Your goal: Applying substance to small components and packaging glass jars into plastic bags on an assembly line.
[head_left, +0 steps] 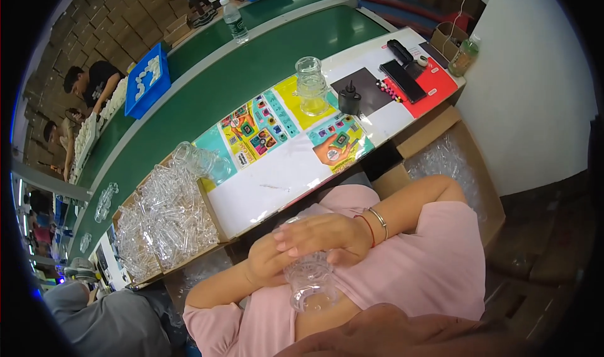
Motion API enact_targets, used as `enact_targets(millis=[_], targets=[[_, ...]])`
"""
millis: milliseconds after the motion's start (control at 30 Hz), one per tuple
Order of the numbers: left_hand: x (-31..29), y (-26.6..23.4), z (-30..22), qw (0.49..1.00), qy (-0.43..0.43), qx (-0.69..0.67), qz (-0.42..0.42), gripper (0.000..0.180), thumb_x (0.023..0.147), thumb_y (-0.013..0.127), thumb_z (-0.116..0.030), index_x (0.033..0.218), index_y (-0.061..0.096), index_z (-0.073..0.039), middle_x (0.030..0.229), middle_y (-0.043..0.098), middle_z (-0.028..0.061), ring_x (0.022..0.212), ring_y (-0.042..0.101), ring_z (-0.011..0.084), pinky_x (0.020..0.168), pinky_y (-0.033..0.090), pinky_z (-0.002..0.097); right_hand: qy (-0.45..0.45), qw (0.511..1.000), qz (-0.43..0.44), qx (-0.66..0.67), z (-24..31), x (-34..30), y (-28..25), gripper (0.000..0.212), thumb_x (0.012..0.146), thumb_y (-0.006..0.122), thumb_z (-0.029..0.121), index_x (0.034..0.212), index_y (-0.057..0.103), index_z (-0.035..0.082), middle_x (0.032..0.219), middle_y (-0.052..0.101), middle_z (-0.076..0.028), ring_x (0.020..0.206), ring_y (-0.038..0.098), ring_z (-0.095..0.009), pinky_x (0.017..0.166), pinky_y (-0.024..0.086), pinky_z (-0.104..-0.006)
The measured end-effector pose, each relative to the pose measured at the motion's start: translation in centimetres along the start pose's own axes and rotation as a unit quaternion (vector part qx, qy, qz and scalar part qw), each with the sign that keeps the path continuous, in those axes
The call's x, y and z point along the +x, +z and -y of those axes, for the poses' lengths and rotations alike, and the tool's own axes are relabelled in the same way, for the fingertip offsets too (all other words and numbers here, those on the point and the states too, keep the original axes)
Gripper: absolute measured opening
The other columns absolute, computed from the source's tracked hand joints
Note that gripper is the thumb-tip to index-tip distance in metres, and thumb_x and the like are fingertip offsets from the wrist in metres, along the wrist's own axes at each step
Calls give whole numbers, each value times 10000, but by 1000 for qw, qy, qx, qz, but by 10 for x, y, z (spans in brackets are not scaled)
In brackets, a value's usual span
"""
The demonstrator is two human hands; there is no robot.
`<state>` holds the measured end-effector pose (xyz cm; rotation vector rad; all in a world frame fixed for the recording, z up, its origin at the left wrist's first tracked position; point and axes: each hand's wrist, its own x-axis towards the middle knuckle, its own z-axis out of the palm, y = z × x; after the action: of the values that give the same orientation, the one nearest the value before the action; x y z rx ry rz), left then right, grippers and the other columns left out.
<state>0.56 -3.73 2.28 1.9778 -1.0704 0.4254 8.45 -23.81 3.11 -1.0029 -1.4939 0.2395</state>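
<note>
Clear, hard, glossy plastic is seen almost everywhere: a tangled heap of slender transparent parts [167,215] is held in a brown cardboard carton [212,213] at left of centre, and a stepped, waisted clear vessel [313,92] is stood upright on a smooth printed sheet [264,190] in the upper middle, near a matt black nozzle bottle [349,99] and a flat black phone [402,81]. Another clear vessel is laid on its side [211,164] beside the carton. In the lower middle, before a soft pink shirt [415,256], a clear plastic piece [311,281] is held by both hands; it is seen as rounded and ridged above, with a flared, curved rim below, and is marked by bright reflections. Its upper part is enclosed by the left hand [263,260] and the right hand [330,234], which are pressed together, the right laid across the left. The left fingers are largely covered by the right hand, so their exact placement cannot be told. The top of the piece is mostly hidden, and its lower edge is hard to separate from the skin behind it. Single parts in the heap cannot be counted through the glare.
</note>
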Motion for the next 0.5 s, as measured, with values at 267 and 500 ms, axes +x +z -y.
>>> enact_targets(millis=[267, 500], targets=[[2, 19, -8, 998, -26, 58, -4, 445, 574, 740, -163, 972, 581, -41, 828, 614, 121, 702, 621, 277, 622, 493, 327, 13, 996, -83, 0, -8, -19, 7, 356, 933, 365, 250, 1112, 518, -16, 1116, 549, -191, 1065, 525, -307, 927, 393, -381], [45, 28, 34, 814, -443, -308, -214, 730, 656, 755, -348, 1191, 420, 19, 1108, 538, 97, 1007, 533, 205, 871, 423, 327, 274, 833, -362, 317, -57, -4, -52, 495, 947, 278, 400, 1094, 475, -29, 1036, 555, -116, 1003, 533, -183, 905, 401, -323]])
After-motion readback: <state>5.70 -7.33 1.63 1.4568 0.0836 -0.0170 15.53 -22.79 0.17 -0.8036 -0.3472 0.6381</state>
